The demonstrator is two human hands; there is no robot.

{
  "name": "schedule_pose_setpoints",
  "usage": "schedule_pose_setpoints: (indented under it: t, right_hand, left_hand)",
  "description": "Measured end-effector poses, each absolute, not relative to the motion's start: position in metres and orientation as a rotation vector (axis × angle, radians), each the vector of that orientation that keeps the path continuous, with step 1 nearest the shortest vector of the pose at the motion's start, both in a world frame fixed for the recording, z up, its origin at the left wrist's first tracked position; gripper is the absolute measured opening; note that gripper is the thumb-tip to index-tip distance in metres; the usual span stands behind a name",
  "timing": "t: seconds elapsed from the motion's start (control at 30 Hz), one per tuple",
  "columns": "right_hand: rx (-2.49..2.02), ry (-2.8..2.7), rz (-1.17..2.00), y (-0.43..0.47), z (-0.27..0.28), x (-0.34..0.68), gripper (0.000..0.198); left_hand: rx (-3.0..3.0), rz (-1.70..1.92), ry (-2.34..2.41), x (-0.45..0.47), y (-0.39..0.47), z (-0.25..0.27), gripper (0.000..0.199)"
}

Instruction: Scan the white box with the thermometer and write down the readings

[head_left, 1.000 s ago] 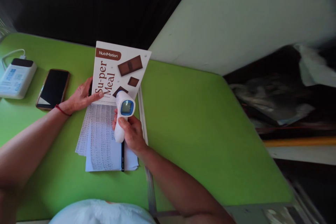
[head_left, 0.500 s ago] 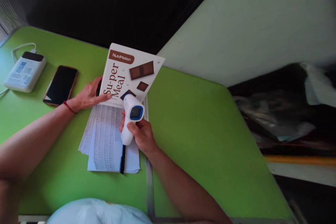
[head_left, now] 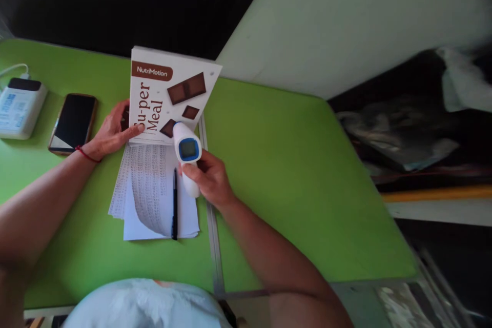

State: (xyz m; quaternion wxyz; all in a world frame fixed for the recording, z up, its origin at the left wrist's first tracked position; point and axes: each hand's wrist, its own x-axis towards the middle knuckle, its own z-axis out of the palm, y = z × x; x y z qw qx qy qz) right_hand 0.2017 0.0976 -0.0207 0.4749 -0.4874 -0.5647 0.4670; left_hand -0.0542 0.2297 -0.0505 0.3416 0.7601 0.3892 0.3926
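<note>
My left hand [head_left: 113, 130] grips the lower left edge of a white box [head_left: 154, 100] printed "NutriMotion" with pictures of brown bars. Its thumb lies across the front, while the other fingers go behind. The box leans upright over the top of some handwritten sheets [head_left: 149, 189]. Closed around the handle of a white infrared thermometer [head_left: 191, 177] is my right hand [head_left: 211, 177]. The thermometer's blue-rimmed screen faces me, and its nose is at the box's lower front; whether they touch I cannot tell. A black pen [head_left: 175, 205] lies on the sheets, just left of the thermometer handle.
Left of my left hand, a phone [head_left: 74, 123] lies face up on the green table [head_left: 292, 189]. Beyond it sits a white power bank [head_left: 23, 107] with a cable. A metal seam [head_left: 213, 246] crosses the tabletop. To the right, a shelf holds plastic bags [head_left: 400, 143].
The view has shifted, so most things appear farther left. The thermometer has moved off the pen, uncovering its upper part. A top sheet's lower corner now curls up.
</note>
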Motion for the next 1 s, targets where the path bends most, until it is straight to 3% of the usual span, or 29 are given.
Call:
schedule_pose_setpoints:
  t: [0.2,0.33,0.5,0.63,0.77,0.9,1.0]
  right_hand:
    - [-1.683,-1.766,0.725,0.102,0.009,0.244,0.054]
    - [-1.984,-2.019,0.371,0.103,0.013,0.25,0.039]
    - [-2.105,-2.181,0.218,0.104,0.004,0.243,0.032]
    - [-2.021,-2.24,0.131,0.108,-0.014,0.25,0.03]
    - [-1.819,-2.195,-0.011,0.108,-0.022,0.257,0.041]
    - [-1.446,-2.326,0.012,0.094,-0.01,0.245,0.013]
    - [-1.109,-2.614,0.144,0.081,-0.003,0.23,0.021]
  left_hand:
    - [2.064,1.139,1.076,-0.056,0.243,-0.067,0.085]
    - [2.069,1.176,1.046,-0.053,0.247,-0.072,0.081]
    - [2.053,1.164,1.033,-0.05,0.249,-0.074,0.083]
    - [2.038,1.111,1.055,-0.049,0.246,-0.069,0.081]
    - [1.964,1.024,1.039,-0.046,0.239,-0.057,0.078]
    - [1.979,1.015,1.055,-0.044,0.237,-0.051,0.081]
    - [2.051,1.025,1.095,-0.044,0.239,-0.053,0.081]
